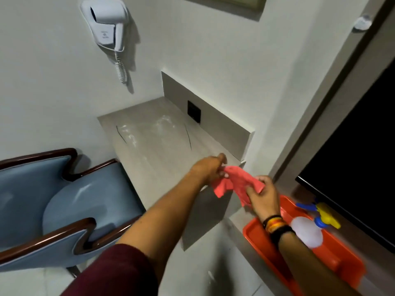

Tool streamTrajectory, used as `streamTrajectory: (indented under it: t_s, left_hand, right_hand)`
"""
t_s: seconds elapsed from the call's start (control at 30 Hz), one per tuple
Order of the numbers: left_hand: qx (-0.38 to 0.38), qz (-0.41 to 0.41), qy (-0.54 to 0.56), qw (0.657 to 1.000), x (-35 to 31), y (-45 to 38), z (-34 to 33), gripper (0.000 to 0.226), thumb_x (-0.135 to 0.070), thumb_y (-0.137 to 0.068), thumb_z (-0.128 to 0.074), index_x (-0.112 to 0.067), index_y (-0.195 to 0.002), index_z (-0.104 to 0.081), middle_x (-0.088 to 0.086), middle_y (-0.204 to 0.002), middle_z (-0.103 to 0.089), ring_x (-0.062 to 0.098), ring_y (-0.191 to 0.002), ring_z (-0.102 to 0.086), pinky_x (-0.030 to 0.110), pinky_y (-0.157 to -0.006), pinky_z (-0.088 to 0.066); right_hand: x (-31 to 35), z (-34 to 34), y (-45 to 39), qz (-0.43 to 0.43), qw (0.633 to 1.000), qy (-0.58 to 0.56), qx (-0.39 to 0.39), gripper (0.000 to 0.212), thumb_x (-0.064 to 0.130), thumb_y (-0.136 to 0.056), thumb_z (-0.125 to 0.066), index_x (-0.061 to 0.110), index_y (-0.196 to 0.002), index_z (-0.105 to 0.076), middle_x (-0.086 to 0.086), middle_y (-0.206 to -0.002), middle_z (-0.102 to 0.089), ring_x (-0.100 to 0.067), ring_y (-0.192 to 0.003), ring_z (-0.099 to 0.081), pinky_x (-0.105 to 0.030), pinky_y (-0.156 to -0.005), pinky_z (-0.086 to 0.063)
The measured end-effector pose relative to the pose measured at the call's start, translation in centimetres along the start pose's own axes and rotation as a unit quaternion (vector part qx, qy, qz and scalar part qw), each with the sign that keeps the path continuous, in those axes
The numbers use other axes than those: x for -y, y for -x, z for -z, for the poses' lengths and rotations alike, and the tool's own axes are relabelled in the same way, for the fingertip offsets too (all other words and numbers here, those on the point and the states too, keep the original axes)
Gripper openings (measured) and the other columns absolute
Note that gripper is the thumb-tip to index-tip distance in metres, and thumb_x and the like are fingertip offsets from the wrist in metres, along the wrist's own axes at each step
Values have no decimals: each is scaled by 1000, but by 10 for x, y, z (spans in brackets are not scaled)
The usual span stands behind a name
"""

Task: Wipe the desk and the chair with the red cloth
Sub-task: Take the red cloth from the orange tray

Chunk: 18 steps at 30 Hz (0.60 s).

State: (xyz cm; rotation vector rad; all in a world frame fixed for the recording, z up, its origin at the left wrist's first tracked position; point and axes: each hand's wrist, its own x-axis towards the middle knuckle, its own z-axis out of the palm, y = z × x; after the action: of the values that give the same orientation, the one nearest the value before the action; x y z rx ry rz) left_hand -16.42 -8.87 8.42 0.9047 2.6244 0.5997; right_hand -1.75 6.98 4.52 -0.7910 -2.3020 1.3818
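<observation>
Right now, head view only. Both your hands are clamped on the red cloth (236, 184), which is stretched between them in the air, above the near right corner of the desk (158, 146). Your left hand (210, 168) pinches the far end; your right hand (264, 196) grips the near end, wristbands showing. Held this way, you are probably spreading or refolding it into a flat wiping face before setting it down.

Desk top: grey, bare, with whitish smears and two thin dark marks toward the far side. Those look like the work still to do; the cloth is not yet touching the surface.

Chair (70, 199): blue padded, dark wood frame, standing at the left, its seat tucked partly under the desk edge. Untouched.

Orange tray (333, 253) at the near right, under your right forearm, holds a spray bottle (307, 231), close to hand for wetting.

Hair dryer (106, 22) hangs on the far wall, out of the way.
</observation>
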Motion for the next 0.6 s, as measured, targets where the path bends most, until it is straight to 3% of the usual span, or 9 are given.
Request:
streamTrajectory:
  t_s: [0.13, 0.3, 0.4, 0.47, 0.53, 0.6]
  left_hand:
    - [-48, 112, 84, 989, 76, 7, 46, 46, -43, -88, -83, -15, -122, -69, 11, -122, -75, 31, -112, -70, 43, -96, -58]
    - [-29, 160, 126, 979, 132, 2, 42, 46, -43, -82, -89, -10, -110, -75, 13, -111, -79, 29, -100, -73, 43, -94, -61]
    - [27, 146, 122, 981, 159, -20, 19, 34, -45, -84, -86, -14, -97, -79, 7, -101, -83, 25, -99, -78, 38, -92, -62]
    - [39, 126, 62, 989, 174, -32, 9, 39, -55, -91, -76, -17, -95, -79, 7, -100, -81, 30, -100, -75, 36, -86, -60]
    - [-1, 115, 3, 993, 196, -50, 4, 39, -53, -101, -61, -19, -108, -78, 10, -113, -79, 33, -109, -71, 36, -90, -57]
    - [-61, 118, -36, 991, 223, -70, 5, 38, -40, -107, -51, -17, -128, -73, 11, -134, -72, 35, -126, -65, 39, -106, -51]
  right_hand:
    - [45, -71, -44, -20, 997, -80, 4, 38, 18, -81, -80, 20, -115, -62, 1, -103, -68, -20, -96, -64, -25, -84, -47]
    - [64, -136, -93, -56, 994, -91, -9, 51, 22, -78, -85, 20, -122, -60, -3, -111, -70, -23, -98, -67, -25, -85, -50]
    - [60, -177, -138, -41, 999, 2, 8, 44, 23, -79, -81, 25, -118, -61, -8, -112, -74, -33, -102, -71, -35, -88, -57]
    - [50, -203, -162, -2, 994, 103, 46, 46, 23, -85, -75, 24, -128, -59, -13, -124, -71, -36, -115, -67, -41, -97, -55]
    - [31, -236, -177, 39, 963, 232, 133, 63, 31, -93, -65, 17, -151, -44, -16, -155, -50, -34, -143, -47, -47, -117, -38]
    - [9, -268, -171, 71, 915, 343, 199, 73, 44, -100, -49, 17, -163, -22, -11, -173, -15, -30, -159, -17, -53, -128, -15]
